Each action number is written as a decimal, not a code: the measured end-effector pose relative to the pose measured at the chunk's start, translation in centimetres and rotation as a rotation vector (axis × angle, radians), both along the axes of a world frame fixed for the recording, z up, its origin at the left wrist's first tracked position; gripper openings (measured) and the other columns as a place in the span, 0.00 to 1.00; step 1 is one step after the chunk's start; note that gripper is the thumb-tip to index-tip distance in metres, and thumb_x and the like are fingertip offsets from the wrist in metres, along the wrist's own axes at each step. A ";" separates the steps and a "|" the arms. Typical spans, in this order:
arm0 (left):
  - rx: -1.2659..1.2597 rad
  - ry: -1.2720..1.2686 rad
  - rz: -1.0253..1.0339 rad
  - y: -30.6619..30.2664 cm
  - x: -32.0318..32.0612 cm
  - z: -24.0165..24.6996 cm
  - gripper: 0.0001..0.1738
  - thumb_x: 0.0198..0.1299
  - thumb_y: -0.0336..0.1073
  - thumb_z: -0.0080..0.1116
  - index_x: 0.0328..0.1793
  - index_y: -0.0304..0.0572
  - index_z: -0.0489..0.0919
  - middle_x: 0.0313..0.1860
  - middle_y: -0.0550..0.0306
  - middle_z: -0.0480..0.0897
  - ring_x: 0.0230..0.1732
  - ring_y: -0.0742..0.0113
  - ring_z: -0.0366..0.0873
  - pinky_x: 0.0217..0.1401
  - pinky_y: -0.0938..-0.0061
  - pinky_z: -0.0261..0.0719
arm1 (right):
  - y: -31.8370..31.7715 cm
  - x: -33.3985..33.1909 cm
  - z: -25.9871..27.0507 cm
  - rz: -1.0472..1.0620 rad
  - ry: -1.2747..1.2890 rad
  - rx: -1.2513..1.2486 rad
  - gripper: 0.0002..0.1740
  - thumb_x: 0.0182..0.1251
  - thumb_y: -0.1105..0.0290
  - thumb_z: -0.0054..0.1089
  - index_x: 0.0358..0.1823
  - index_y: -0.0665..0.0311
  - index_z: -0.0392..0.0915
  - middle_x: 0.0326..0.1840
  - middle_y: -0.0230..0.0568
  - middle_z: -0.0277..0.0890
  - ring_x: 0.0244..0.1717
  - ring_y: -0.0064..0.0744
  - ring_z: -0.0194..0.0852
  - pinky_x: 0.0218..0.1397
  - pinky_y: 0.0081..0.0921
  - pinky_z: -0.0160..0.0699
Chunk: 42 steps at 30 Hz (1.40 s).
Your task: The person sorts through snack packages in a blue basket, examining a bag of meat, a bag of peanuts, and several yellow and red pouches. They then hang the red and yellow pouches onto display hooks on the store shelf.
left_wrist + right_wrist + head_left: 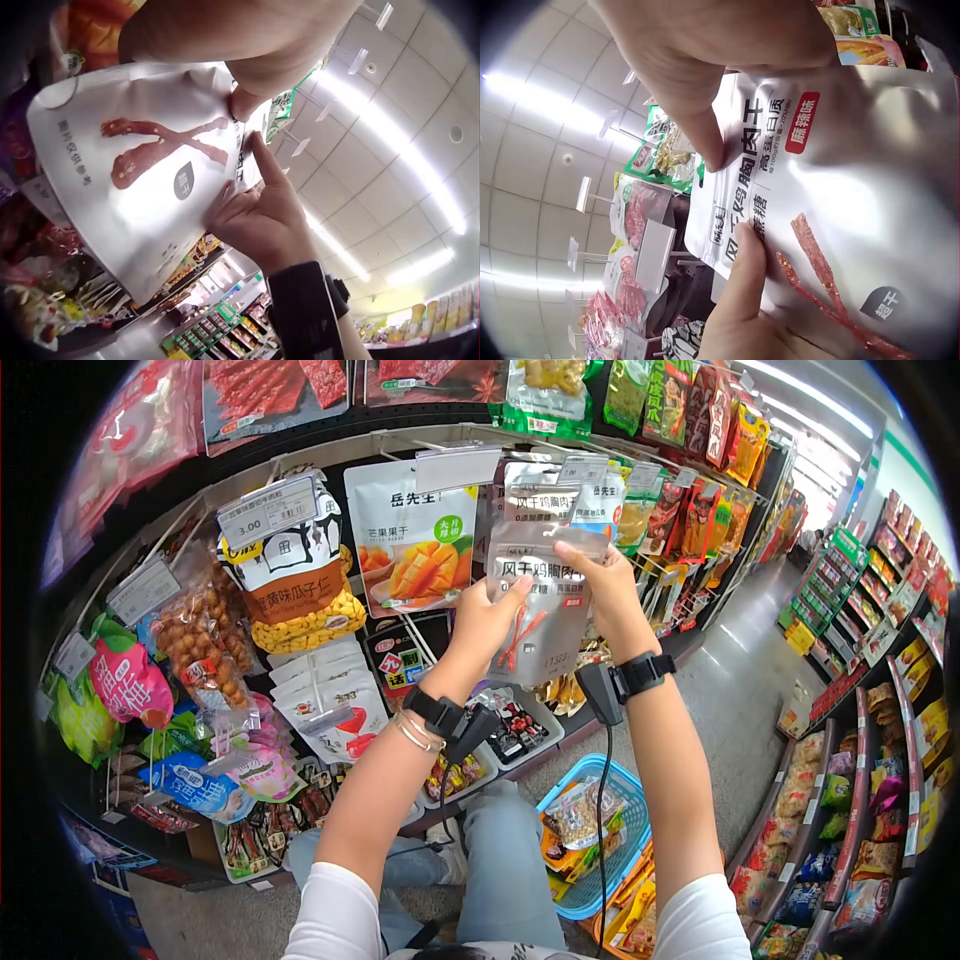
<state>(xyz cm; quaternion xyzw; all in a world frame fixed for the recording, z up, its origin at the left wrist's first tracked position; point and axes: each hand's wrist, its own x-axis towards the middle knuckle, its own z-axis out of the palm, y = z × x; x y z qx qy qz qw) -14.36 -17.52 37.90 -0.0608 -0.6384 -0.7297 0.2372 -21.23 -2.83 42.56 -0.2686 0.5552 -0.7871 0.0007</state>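
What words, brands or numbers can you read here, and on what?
"风干鸡胸肉干": held silver pouch
"高蛋白质": same pouch
"蔗糖": same pouch
"麻辣味": same pouch
"超干": same pouch
"图片仅供参考": same pouch
"岳先生!": mango pouch
"芒果果干": mango pouch
"3.00": price tag
"黄味瓜子仁": seed bag
Other text is too small, blurred or covered.

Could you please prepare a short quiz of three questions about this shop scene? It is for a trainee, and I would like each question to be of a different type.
1. True or false: only the right hand grips the silver pouch.

2. Which fruit is pictured on the white pouch hanging just left of the silver pouch in the head view?
A) Banana
B) Mango
C) Pineapple

3. Fill in the blank: the price tag in front of the brown-and-yellow bag reads ____.

Key:
1. False; the left hand grips it too.
2. B
3. 3.00
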 end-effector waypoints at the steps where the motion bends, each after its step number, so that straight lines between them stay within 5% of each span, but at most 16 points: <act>1: 0.011 0.022 0.019 0.0 -0.7 0.2 0.18 0.60 0.45 0.60 0.41 0.34 0.81 0.31 0.62 0.81 0.32 0.78 0.74 0.37 0.78 0.72 | -0.1 -0.7 0.4 -0.006 -0.012 -0.002 0.19 0.52 0.72 0.71 0.45 0.68 0.76 0.40 0.37 0.80 0.40 0.23 0.77 0.43 0.21 0.75; 9: -0.068 0.027 0.136 -0.3 -5.1 0.7 0.18 0.58 0.45 0.61 0.38 0.33 0.82 0.28 0.57 0.83 0.30 0.73 0.77 0.35 0.74 0.73 | -0.7 -4.1 2.5 -0.065 -0.101 0.011 0.24 0.49 0.67 0.75 0.45 0.68 0.74 0.40 0.38 0.78 0.39 0.26 0.77 0.42 0.24 0.77; 17: -0.208 0.108 0.295 0.0 -7.5 2.9 0.19 0.56 0.48 0.61 0.34 0.37 0.83 0.22 0.52 0.82 0.26 0.62 0.81 0.31 0.67 0.74 | -1.7 -7.9 3.5 -0.062 0.073 -0.087 0.22 0.49 0.69 0.75 0.43 0.65 0.73 0.39 0.38 0.79 0.38 0.26 0.78 0.42 0.23 0.76; 29: -0.128 0.207 0.283 0.6 -9.2 3.5 0.19 0.58 0.47 0.61 0.30 0.35 0.81 0.18 0.57 0.80 0.21 0.69 0.77 0.28 0.71 0.72 | -1.7 -10.6 4.1 -0.202 0.195 -0.186 0.19 0.54 0.77 0.65 0.46 0.67 0.71 0.38 0.35 0.79 0.38 0.22 0.77 0.43 0.17 0.73; 32: -0.078 0.090 0.197 0.5 -8.5 4.3 0.18 0.59 0.45 0.62 0.38 0.34 0.81 0.30 0.64 0.79 0.30 0.78 0.69 0.36 0.79 0.69 | -1.8 -12.0 3.5 -0.245 0.202 -0.150 0.16 0.53 0.78 0.64 0.44 0.67 0.72 0.36 0.34 0.78 0.36 0.20 0.76 0.40 0.16 0.72; 42: -0.082 0.113 0.327 0.3 -8.9 4.4 0.18 0.57 0.46 0.61 0.29 0.35 0.81 0.19 0.58 0.81 0.21 0.70 0.77 0.28 0.72 0.72 | -2.7 -10.6 4.3 -0.269 0.199 -0.108 0.15 0.52 0.77 0.63 0.43 0.65 0.73 0.35 0.33 0.78 0.33 0.19 0.74 0.36 0.18 0.71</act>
